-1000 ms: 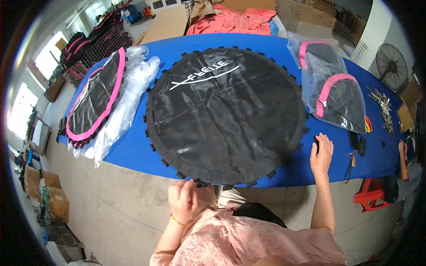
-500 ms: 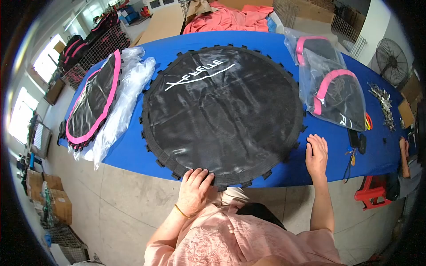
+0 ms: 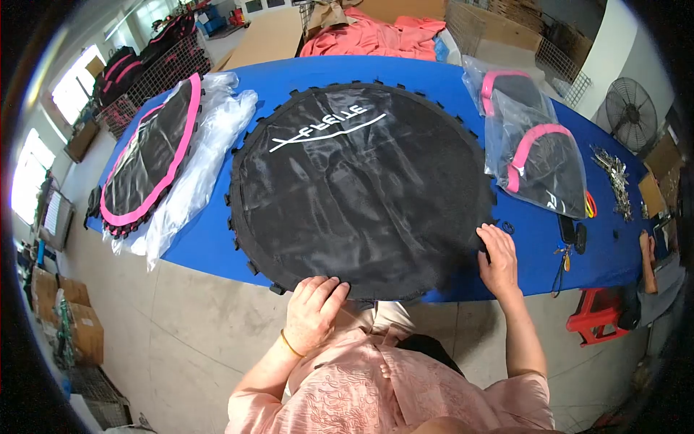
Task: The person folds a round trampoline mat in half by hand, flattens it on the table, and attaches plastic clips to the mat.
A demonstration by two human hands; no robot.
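A large round black trampoline mat (image 3: 361, 195) with white lettering and small tabs around its rim lies on the blue table. My left hand (image 3: 315, 307) is closed over the near edge of the mat, fingers on top, thumb hidden. At the mat's right near edge, my right hand (image 3: 499, 260) has its fingers bent against the rim, gripping it. The rim there looks dark and blurred. Just beyond my right hand lies a small black loop (image 3: 508, 227).
Pink-edged black mats (image 3: 148, 163) lie at left beside clear plastic wrap (image 3: 210, 166). Bagged pink-trimmed pieces (image 3: 547, 163) lie at right, near metal parts (image 3: 614, 181) and keys (image 3: 565, 258). A red stool (image 3: 594, 318) and another person's arm (image 3: 645, 260) are farther right.
My right hand has moved left from the bare table to the mat's rim. The near right edge of the mat has shifted. My left hand stays on the near edge.
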